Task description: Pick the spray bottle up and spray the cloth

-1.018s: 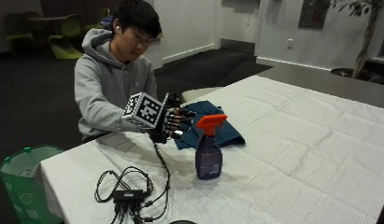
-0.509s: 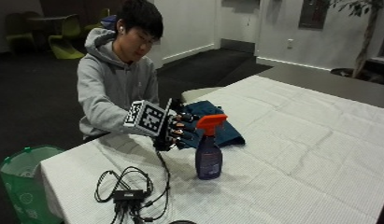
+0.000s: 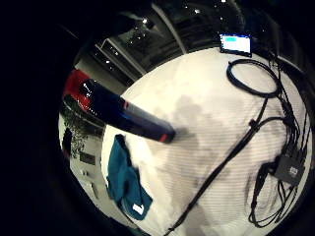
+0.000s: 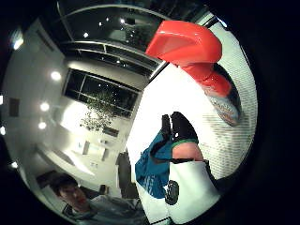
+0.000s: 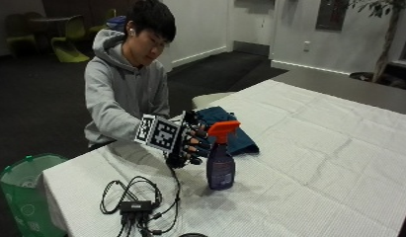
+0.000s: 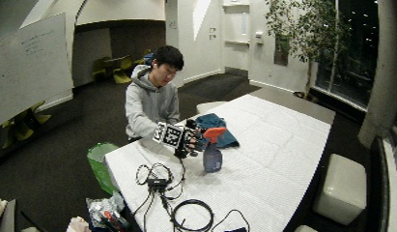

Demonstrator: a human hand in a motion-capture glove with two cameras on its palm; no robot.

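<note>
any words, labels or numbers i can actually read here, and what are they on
No text can be read in these pictures.
Spray bottle: its front label is too blurred to read.
Cloth: it has a small white tag, too small to read.
Whiteboard: faint writing near the top, too small to read.
Small screen at the table's edge: lit, but nothing on it is legible.
</note>
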